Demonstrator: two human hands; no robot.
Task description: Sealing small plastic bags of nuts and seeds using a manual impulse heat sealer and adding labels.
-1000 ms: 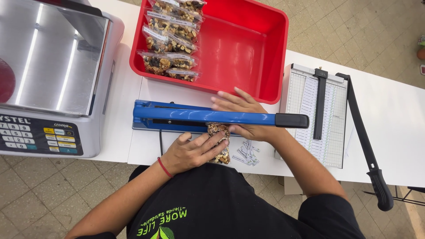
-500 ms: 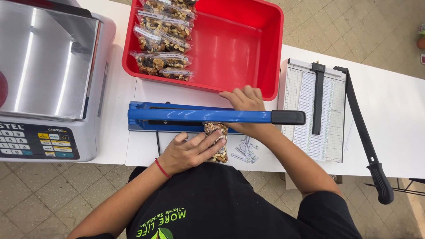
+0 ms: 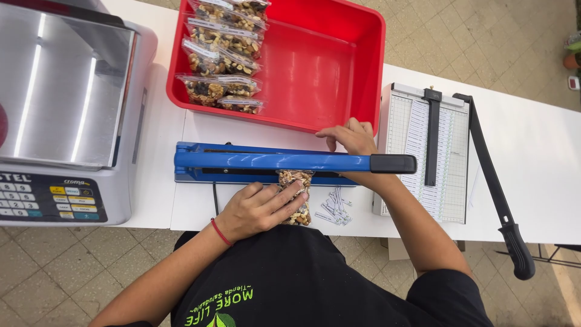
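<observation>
A blue heat sealer (image 3: 272, 162) with a black handle tip lies across the white table. My right hand (image 3: 349, 139) rests flat on its arm near the handle end, pressing it down. My left hand (image 3: 260, 209) holds a small clear bag of mixed nuts (image 3: 296, 200) whose top edge sits under the sealer arm. The lower part of the bag sticks out toward me at the table's front edge.
A red tray (image 3: 339, 66) behind the sealer holds several filled nut bags (image 3: 221, 57) at its left side. A steel scale with keypad (image 3: 57, 121) stands at the left. A paper trimmer (image 3: 436, 151) with black lever lies at the right. Small paper labels (image 3: 333, 207) lie beside the bag.
My right hand has slid slightly along the sealer arm toward the handle; the left hand keeps the bag in place. The view has shifted a little.
</observation>
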